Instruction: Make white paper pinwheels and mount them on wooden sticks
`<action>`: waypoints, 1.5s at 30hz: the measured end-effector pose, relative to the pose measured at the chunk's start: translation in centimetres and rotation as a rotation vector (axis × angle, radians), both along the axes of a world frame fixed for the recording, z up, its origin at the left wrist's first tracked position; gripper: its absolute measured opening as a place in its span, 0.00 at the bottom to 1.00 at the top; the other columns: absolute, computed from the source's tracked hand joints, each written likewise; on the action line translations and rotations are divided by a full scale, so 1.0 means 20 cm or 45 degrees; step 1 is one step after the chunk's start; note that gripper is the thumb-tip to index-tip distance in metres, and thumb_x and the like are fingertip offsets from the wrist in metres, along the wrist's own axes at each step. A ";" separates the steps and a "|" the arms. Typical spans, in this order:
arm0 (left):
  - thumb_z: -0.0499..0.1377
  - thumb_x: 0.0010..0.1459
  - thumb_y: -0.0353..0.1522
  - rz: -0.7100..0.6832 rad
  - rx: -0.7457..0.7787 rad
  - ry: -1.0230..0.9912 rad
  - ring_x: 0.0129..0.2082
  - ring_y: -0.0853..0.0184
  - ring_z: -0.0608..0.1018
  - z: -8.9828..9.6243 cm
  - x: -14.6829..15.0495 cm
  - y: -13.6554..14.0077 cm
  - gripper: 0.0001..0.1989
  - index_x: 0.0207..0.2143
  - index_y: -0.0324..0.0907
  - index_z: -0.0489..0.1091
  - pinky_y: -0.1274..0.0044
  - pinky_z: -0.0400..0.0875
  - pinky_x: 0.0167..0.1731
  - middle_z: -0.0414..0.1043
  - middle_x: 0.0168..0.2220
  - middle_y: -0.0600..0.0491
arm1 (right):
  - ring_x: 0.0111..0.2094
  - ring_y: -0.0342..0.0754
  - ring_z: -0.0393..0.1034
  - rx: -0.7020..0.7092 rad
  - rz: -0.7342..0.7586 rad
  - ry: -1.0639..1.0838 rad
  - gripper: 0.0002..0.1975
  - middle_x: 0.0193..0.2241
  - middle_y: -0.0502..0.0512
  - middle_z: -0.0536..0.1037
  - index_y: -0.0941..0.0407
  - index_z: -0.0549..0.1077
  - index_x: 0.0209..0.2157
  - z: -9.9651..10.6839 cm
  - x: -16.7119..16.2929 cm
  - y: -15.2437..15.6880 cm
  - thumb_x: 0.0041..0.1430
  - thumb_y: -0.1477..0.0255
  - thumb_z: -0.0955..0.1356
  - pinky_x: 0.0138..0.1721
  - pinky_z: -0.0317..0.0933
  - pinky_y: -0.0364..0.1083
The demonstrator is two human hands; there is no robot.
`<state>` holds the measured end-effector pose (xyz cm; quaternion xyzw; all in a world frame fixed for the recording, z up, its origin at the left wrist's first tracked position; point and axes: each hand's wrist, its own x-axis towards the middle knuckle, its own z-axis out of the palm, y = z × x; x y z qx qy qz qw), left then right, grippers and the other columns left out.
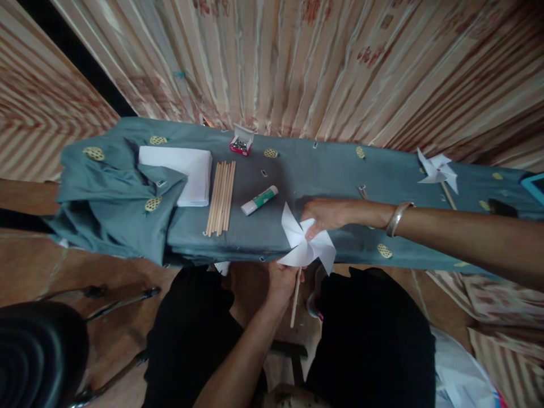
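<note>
A white paper pinwheel [301,249] on a wooden stick [295,303] is held at the table's front edge, between both hands. My left hand [280,281] is closed around the upper part of the stick, just under the paper blades. From the right, my right hand [325,216] grips the pinwheel, its thumb pressed near the centre and its other fingers partly hidden behind the paper. A glue stick [259,200] with a green label lies to the left of the pinwheel. Farther left, several wooden sticks [221,198] lie side by side.
A stack of white paper [198,175] lies on the left, partly under a fold of the grey-green cloth [119,187]. Behind stands an open red box [241,144] of small metal pins. Another pinwheel [438,169] lies at the right. A black stool [40,354] stands at lower left.
</note>
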<state>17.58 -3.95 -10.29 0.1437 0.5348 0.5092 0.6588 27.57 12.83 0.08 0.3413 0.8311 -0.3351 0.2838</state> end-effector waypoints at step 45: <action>0.69 0.30 0.35 -0.004 -0.066 -0.136 0.11 0.74 0.65 0.03 -0.01 0.04 0.13 0.13 0.39 0.68 0.80 0.56 0.11 0.67 0.13 0.55 | 0.27 0.47 0.68 0.057 -0.060 -0.145 0.21 0.25 0.52 0.77 0.59 0.80 0.33 -0.02 -0.02 0.04 0.46 0.55 0.73 0.27 0.55 0.44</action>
